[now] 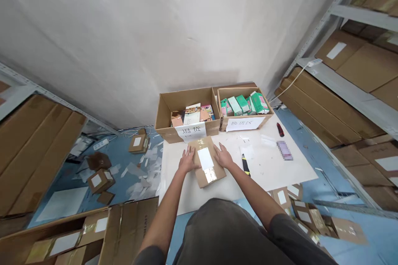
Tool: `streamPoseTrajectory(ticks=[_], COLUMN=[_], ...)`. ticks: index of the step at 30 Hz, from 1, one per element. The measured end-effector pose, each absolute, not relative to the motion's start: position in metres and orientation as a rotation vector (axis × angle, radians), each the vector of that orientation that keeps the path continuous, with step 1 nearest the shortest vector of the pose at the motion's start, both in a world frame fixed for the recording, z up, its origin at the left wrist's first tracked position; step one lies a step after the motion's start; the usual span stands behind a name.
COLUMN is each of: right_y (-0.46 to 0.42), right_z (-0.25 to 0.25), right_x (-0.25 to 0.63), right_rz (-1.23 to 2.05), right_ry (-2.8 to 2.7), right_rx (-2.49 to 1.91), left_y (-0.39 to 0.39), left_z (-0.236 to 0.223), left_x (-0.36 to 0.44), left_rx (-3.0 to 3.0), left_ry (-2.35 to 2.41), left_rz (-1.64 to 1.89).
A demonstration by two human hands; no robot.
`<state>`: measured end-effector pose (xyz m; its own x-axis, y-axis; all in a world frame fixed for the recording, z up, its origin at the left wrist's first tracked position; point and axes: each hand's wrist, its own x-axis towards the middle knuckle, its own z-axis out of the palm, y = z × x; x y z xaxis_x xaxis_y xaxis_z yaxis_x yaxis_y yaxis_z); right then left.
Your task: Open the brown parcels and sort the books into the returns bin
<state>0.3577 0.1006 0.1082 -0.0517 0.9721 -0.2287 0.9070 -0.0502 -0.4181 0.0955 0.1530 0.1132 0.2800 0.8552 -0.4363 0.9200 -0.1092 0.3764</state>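
A sealed brown cardboard box with a white label and clear tape lies flat on the white table in front of me. My left hand rests along its left side, fingers spread and thumb over the top face. At the right edge, my right hand touches the box with its fingers stretched out and apart. A yellow-and-black utility knife lies right of my right hand. Behind the box stands an open carton with a paper sign, holding booklets and small packs.
Beside that carton, another signed carton holds green-and-white boxes. A red-and-black knife and a blurred purple item lie at the table's right. Shelves with cartons flank the table. Paper scraps and small boxes litter the floor.
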Motion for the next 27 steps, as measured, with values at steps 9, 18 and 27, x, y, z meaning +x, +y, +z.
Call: streamPoseTrajectory(ticks=[9,18,27], right_y=[0.030,0.016,0.030], right_z=[0.060,-0.016,-0.008], right_x=[0.473,0.515,0.520], right_rz=[0.756,1.156,1.268], right_ry=[-1.653,-1.433,-1.062], right_rx=[-2.469,-2.683,-2.405], left_y=[0.172,0.176,0.174], left_z=[0.111,0.101,0.104], left_x=[0.110,0.116,0.121], left_rx=[2.059,2.087,2.156], left_ry=[1.571,1.613,1.616], left_rz=[-0.650,-0.808,-0.832])
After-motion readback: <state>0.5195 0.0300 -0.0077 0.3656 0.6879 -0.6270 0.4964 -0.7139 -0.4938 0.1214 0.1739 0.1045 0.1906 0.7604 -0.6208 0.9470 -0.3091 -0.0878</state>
